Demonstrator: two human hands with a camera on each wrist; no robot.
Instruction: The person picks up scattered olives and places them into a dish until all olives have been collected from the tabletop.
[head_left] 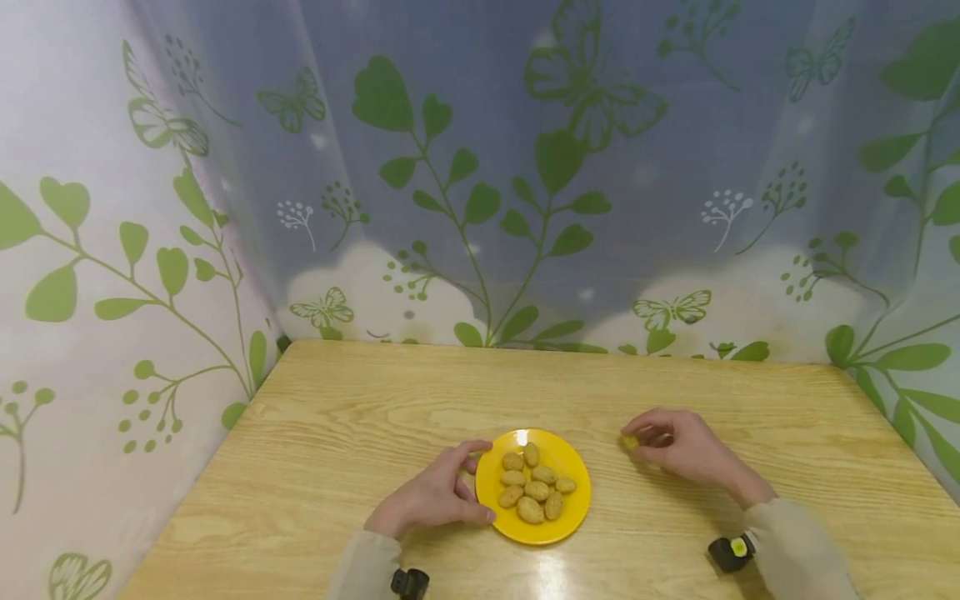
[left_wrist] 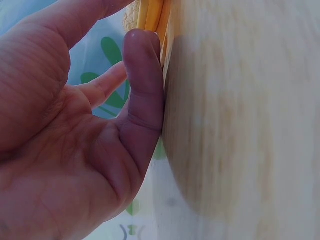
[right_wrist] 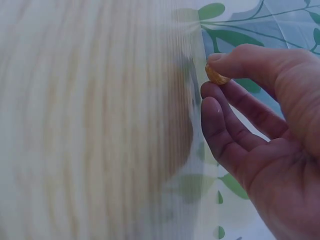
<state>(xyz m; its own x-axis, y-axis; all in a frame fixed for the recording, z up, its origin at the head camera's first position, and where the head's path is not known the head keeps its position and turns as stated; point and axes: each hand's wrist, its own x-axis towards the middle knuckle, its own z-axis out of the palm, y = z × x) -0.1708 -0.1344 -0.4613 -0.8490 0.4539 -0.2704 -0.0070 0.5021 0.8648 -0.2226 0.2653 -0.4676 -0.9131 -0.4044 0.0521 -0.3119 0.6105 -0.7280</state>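
Observation:
A round yellow plate (head_left: pixel 576 508) lies on the table with several small potatoes (head_left: pixel 536 491) grouped on it. My left hand (head_left: pixel 437 493) holds the plate at its left side, thumb at the near rim and index finger at the far rim. In the left wrist view the left hand's curled fingers (left_wrist: pixel 144 75) rest by the plate edge, low on the tabletop. To the right of the plate, my right hand (head_left: pixel 686 448) pinches one small potato (right_wrist: pixel 216 75) between thumb and fingertips. That potato is partly hidden by the fingers and sits close to the table surface.
The wooden table (head_left: pixel 375 392) reaches back to a patterned curtain (head_left: pixel 480 167) with leaves and butterflies. Another patterned cloth (head_left: pixel 90 333) hangs along the left side. Black wrist cameras (head_left: pixel 729 553) sit on both wrists.

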